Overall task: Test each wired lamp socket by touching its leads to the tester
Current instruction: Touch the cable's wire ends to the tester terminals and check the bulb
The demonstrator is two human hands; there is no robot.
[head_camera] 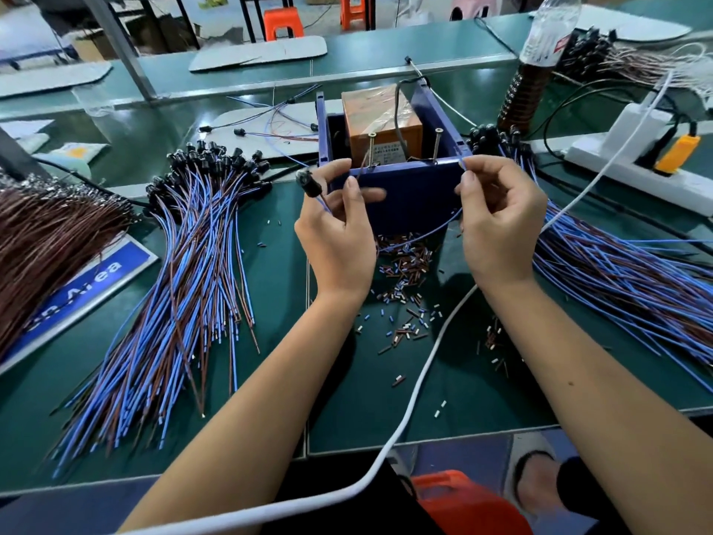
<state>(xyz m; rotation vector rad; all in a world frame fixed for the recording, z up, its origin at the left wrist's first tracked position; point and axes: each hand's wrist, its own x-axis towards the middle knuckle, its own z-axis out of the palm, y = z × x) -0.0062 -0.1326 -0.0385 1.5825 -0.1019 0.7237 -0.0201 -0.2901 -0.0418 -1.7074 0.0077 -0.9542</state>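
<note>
Orange stool (459, 500) lowest in frame. Left hand (335, 229) pinched black socket (308, 183), brown lead at blue tester box (401, 187); right hand (497, 222) pinched blue lead (428, 231) at box rim. Green table (270, 399), wire bundles flanking box.

Wire piles (185, 272) flank the blue box (405, 191); bare mat (386, 411) below, seemingly passable.

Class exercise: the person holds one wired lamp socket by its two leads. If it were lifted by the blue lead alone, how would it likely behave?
Probably floppy: the blue lead already sags in a loose curve between the left hand and the right hand. The black socket would likely dangle and swing, being the bulkiest part. The whole seems light, since fingertip pinches hold it.
</note>
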